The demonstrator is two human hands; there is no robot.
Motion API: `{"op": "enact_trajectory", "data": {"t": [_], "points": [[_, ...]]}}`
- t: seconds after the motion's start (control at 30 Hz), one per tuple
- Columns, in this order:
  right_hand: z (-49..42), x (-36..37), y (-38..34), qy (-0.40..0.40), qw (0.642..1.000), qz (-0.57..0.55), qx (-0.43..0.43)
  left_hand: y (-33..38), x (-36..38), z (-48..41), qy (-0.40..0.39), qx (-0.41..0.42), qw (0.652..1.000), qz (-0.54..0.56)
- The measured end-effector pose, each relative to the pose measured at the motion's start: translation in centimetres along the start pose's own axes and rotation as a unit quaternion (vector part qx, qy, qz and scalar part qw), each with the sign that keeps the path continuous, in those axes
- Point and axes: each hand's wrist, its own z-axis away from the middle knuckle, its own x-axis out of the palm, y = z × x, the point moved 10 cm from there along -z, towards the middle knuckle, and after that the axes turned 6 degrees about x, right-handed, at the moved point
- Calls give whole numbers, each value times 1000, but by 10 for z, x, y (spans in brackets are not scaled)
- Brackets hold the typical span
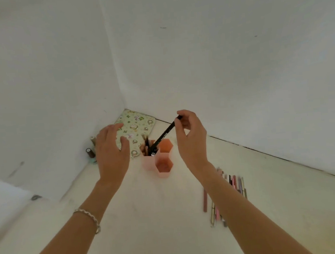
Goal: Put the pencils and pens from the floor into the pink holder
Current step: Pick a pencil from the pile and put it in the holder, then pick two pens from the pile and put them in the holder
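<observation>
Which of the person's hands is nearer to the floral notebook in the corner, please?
The left hand is nearer; it overlaps the floral notebook. The right hand is off to the notebook's right, holding a black pen over the pink holder.

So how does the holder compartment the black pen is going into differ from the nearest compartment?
The left compartment of the pink holder already has several pens or pencils standing in it, with the black pen entering at a tilt from the right hand; the nearest compartment shows only its bare inside. The left one sits farther back. Both are pink and hexagonal.
</observation>
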Motion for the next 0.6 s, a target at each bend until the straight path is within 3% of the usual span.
{"op": "enact_trajectory", "data": {"t": [0.13,0.23,0.3,0.37,0.47,0.6], "points": [[12,41,3,-77,992,86,-46,-10,-13,-10,14,-56,996,61],[32,72,8,-150,960,197,-127,-7,-11,-8,16,-64,993,94],[42,73,10,-140,943,242,-179,6,-4,-2,9,-53,994,98],[33,47,17,-78,965,210,-137,28,12,7,-20,-36,991,130],[8,-12,38,25,988,149,-31,62,71,34,-163,-43,972,164],[-6,-79,59,83,986,132,51,93,170,97,-377,-55,923,51]]}}
